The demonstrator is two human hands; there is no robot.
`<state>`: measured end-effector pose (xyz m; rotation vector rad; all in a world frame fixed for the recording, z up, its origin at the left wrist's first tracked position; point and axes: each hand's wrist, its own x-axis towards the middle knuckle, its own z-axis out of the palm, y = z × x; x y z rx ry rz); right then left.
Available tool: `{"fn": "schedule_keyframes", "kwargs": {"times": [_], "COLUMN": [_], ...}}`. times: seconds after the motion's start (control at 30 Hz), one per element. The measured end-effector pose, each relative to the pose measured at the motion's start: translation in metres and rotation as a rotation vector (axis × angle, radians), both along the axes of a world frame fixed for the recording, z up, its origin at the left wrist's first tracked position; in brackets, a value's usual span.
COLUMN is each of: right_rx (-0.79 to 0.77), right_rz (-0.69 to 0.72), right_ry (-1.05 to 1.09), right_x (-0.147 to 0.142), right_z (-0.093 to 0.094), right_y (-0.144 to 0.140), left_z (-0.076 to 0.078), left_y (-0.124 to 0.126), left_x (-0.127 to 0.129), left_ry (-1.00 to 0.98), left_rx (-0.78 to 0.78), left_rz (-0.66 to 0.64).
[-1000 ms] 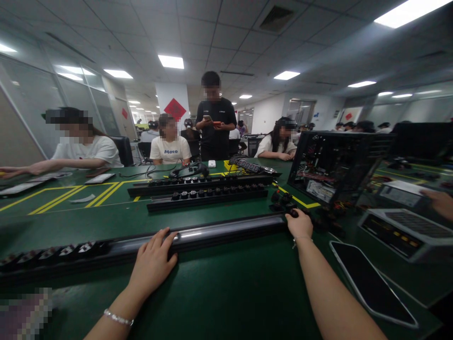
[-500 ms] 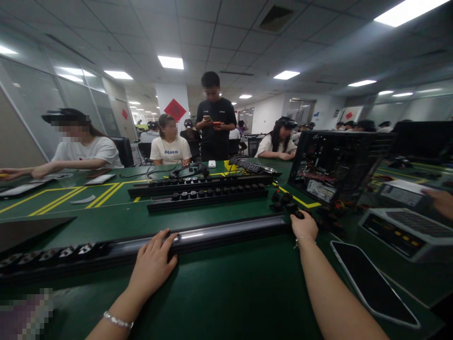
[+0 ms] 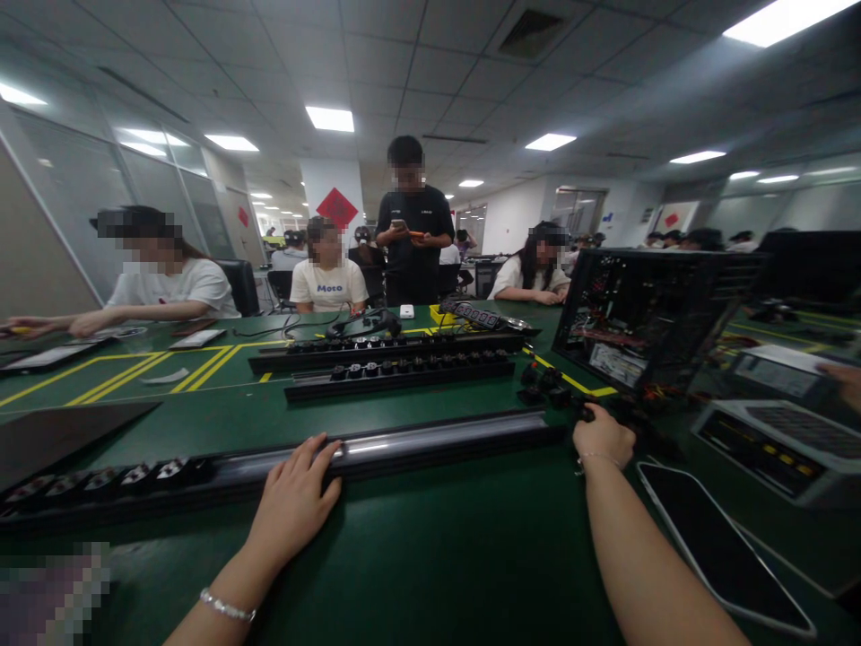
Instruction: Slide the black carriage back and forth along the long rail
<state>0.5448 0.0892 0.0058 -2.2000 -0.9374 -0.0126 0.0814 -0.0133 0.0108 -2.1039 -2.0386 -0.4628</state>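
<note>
Head camera view: a broad green tabletop with yellow lines (image 3: 430,556) bears a long, straight black strip with a smooth, glossy grey face (image 3: 437,440), lying across it before the person. Its left end runs out of frame; light streaks the grey face between dark raised edges. Behind lies a shorter black strip with round fittings (image 3: 404,384). The left hand (image 3: 297,493), loosely open, thumb apart, rests on the long strip. The right hand (image 3: 604,438), just past its right end, is curled nearly closed. Black round sockets with pale and brownish centres (image 3: 138,475) line the strip's left part. Smallest is a little black piece (image 3: 587,413), mostly hidden, pinched in the right fingers.
</note>
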Motion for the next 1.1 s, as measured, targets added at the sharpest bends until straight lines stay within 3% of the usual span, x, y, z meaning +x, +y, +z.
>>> {"fn": "schedule_keyframes", "kwargs": {"times": [0.17,0.3,0.43,0.57,0.67,0.77,0.87,1.1], "right_rx": [0.033,0.16,0.256,0.243,0.175,0.008,-0.085,-0.08], "right_rz": [-0.028,-0.068,0.128,0.425,0.623,0.76,0.791,0.758], "right_ry": [-0.049,-0.093,-0.281,-0.446,-0.525,-0.515,-0.474,-0.458], "right_x": [0.002,-0.003,-0.033,-0.085,-0.119,-0.136,-0.138,-0.141], "right_z": [-0.003,0.004,0.018,0.023,0.02,0.017,0.018,0.02], "right_y": [0.0,0.001,0.0,-0.007,-0.013,-0.018,-0.018,-0.02], "left_z": [0.006,0.018,0.023,0.018,0.015,0.015,0.016,0.007], "left_y": [0.002,0.001,-0.002,-0.002,-0.002,-0.003,-0.003,0.003], "left_x": [-0.004,-0.017,-0.045,-0.07,-0.078,-0.081,-0.084,-0.093], "left_ry": [-0.054,0.024,0.014,-0.031,-0.088,-0.11,-0.114,-0.003], "left_rx": [0.039,0.236,0.256,0.217,0.152,0.132,0.158,0.177], "left_rz": [0.017,0.245,0.497,0.628,0.652,0.641,0.648,0.572]}}
